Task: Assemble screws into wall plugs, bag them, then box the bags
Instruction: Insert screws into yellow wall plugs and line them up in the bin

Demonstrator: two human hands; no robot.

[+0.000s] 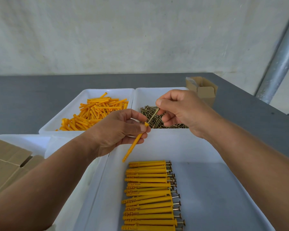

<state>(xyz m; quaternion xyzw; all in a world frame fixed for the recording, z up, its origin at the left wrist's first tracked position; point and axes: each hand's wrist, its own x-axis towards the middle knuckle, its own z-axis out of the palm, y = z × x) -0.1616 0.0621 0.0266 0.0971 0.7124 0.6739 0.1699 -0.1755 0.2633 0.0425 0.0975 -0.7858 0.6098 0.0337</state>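
While left hand pinches wall plug tilted, right hand pinches screw at plug's mouth.

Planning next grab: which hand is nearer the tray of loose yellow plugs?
Left. The left hand, holding a plug, sits by the plug tray's near right corner; the right hand, pinching a screw, is over the screw tray.
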